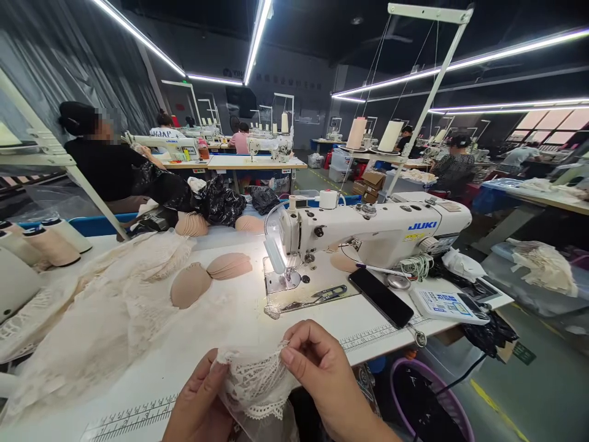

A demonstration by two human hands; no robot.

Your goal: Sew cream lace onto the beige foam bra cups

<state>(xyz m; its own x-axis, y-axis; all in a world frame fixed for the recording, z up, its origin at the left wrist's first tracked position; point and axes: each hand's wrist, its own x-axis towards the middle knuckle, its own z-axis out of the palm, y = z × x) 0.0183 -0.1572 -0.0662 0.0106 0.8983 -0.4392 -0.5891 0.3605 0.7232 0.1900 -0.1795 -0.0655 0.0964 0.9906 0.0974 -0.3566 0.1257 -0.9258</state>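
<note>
A piece of cream lace with a scalloped edge is stretched between my two hands at the front edge of the table. My left hand pinches its left end between thumb and fingers. The upper right corner of the lace is gripped by my right hand, thumb against forefinger. Beyond them stands a white sewing machine, its lamp lit over the needle plate. Thread snips lie on the machine bed.
Piled lace fabric covers the table's left side, with beige bra cups beside it. A black phone and a white box-like device lie at right. A purple basket stands below. Co-workers sit at machines beyond.
</note>
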